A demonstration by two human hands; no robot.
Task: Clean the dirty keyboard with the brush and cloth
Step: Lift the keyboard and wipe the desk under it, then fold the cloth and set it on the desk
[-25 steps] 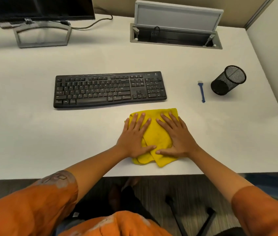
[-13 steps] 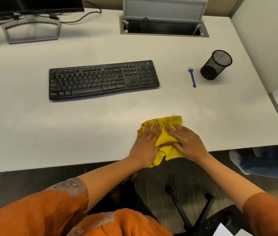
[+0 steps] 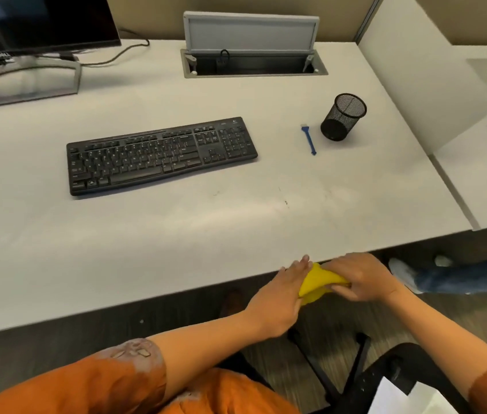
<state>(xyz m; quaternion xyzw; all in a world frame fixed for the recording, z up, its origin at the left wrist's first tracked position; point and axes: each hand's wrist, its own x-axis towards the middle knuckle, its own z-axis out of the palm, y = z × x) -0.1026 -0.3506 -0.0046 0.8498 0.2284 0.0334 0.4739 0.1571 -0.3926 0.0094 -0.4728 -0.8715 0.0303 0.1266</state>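
Both hands are parked right at the near edge of the desk, down around 5 o'clock in the view. The right hand is curled around the yellow cloth, with the fabric bunched up under its fingers, so that one is clearly gripping. The left hand is kept flat, fingers straight and together, pressed against the left side of the cloth, so nothing is being gripped on that side. The cloth itself is squeezed between the two hands and is held just off the desk edge, not lying on the top.

Further out, the black keyboard is seen lying flat on the desk toward 11 o'clock from the hands, well apart from them and slightly angled. The small blue brush is left lying on the desk at roughly 12 o'clock from the hands, to the right of the keyboard. Just beside the brush, on its right, a black mesh pen cup is stood upright. A monitor on a grey stand is placed at the far left, about 10 o'clock, and an open cable hatch is set into the desk's back edge. Orange sleeves are worn on both arms.
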